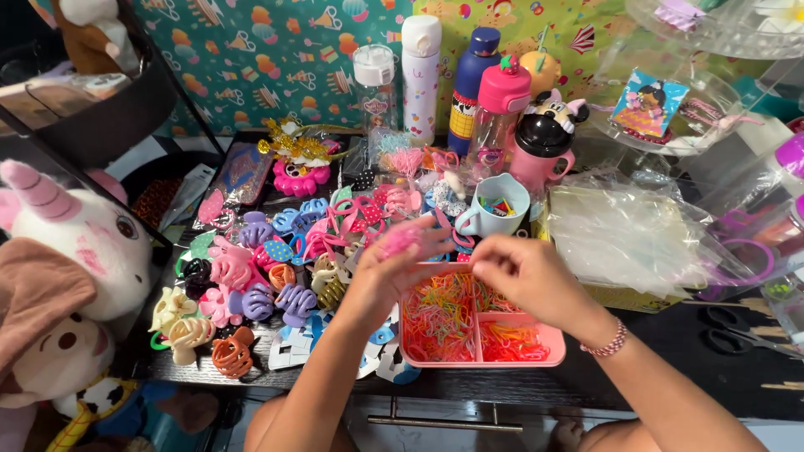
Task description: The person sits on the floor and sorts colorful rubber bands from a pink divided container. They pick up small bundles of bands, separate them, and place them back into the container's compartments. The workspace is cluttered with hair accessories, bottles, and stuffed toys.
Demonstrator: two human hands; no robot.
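My left hand [394,259] hovers over the left edge of a pink divided box [553,343] and pinches a small pink item, blurred by motion. My right hand [523,272] is over the box's middle, fingers curled together above the elastics; what it grips I cannot make out. The box holds many thin rubber bands: mixed colours [440,318] in the left compartment, orange and pink ones [511,341] at the lower right. A beaded bracelet [609,343] sits on my right wrist.
A heap of colourful claw hair clips [260,276] covers the dark table left of the box. Bottles [419,67] and a pale blue cup [502,205] stand behind. Clear plastic bags [636,234] lie right, black scissors [737,331] farther right, plush toys [67,251] at left.
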